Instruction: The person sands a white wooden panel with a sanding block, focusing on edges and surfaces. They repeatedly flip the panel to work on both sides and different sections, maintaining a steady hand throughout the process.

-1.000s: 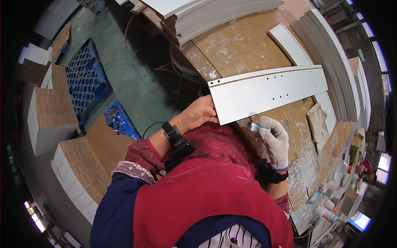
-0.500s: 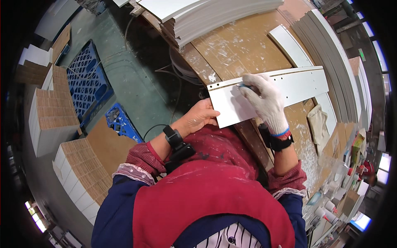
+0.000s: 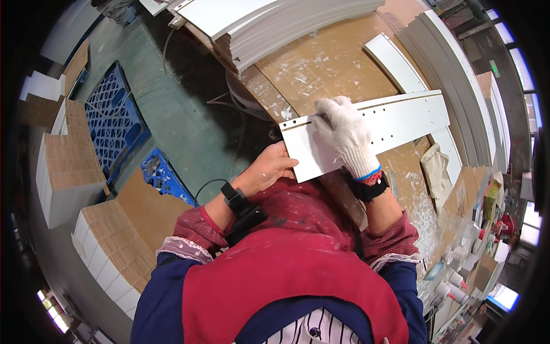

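Observation:
A long white board (image 3: 409,119) with a groove along its far edge and several small drilled holes lies across the workbench. My bare left hand (image 3: 267,168) grips its near left end, thumb on top and fingers beneath. My right hand (image 3: 344,135), in a white knitted glove, is closed over the groove close to that same end. Whatever its curled fingers hold is hidden from view. Beneath the far end of this board passes another white board (image 3: 398,62).
White boards (image 3: 298,28) are stacked at the bench's far side, and more long boards (image 3: 450,80) stand to the right. A crumpled pale cloth (image 3: 436,172) lies right of my glove. Bottles (image 3: 450,288) crowd the lower right. Blue plastic pallets (image 3: 116,117) and stacked panels (image 3: 70,172) occupy the left floor.
My gloved right hand has slid left along the groove toward the board's near end. The small bluish thing seen in its fingers before is now covered. My left hand keeps its grip.

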Demonstrator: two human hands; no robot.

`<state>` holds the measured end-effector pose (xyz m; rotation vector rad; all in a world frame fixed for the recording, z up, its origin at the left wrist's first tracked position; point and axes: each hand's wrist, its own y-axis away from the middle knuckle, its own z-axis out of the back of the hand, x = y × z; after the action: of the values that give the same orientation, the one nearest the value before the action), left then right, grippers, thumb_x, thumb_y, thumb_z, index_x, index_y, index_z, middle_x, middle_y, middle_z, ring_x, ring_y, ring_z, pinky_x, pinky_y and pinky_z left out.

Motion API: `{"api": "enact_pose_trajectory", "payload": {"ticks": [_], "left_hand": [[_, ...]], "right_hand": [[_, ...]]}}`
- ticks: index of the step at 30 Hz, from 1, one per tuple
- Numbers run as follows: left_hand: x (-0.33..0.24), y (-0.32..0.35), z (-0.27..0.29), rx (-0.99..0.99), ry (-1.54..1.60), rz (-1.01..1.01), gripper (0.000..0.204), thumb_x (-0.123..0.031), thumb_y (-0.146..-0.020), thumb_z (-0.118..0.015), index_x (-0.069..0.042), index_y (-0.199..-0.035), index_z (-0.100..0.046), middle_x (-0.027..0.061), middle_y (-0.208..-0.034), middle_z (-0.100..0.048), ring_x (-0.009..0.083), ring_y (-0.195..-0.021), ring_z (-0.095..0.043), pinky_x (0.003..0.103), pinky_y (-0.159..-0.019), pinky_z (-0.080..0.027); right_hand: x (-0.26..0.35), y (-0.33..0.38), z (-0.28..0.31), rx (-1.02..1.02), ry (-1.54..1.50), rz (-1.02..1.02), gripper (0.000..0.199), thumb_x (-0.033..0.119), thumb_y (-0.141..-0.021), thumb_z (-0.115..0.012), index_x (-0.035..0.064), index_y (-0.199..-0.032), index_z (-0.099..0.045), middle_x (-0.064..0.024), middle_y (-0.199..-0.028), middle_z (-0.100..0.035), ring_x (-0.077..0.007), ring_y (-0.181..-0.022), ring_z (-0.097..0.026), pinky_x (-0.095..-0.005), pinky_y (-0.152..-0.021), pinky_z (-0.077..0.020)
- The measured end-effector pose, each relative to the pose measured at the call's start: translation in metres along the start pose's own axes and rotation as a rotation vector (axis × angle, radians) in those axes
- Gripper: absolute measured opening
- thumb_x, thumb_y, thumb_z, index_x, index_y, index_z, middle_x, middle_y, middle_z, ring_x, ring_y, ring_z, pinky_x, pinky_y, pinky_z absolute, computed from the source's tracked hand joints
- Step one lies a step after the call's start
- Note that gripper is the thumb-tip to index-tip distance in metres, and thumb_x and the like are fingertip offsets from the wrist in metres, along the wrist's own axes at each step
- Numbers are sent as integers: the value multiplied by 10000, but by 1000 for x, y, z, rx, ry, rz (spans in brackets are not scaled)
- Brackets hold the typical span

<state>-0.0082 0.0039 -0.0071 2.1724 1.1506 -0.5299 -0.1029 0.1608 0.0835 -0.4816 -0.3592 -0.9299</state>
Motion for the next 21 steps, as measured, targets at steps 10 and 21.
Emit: {"api": "enact_pose_trajectory", "payload": {"ticks": [10, 21], "left_hand": [[-3, 12, 7, 41, 71, -92, 533, 54, -826, -497, 36, -1336, -343, 159, -1276, -510, 222, -1103, -563, 341, -891, -485], [-3, 11, 14, -204, -705, -447, 954, 44, -739, -645, -74, -1475, -50, 115, -1058, -647, 177, -1023, -607, 286, -913, -443]], "right_hand": [[-39, 35, 40, -147, -729, -589, 266, 182, -814, -671, 18, -1018, -622, -26, -845, -604, -99, -724, -558, -252, -638, -484], [-43, 128, 44, -192, -1309, -663, 240, 73, -824, -655, -18, -1037, -593, -84, -981, -630, -137, -852, -602, -256, -716, -491]]}}
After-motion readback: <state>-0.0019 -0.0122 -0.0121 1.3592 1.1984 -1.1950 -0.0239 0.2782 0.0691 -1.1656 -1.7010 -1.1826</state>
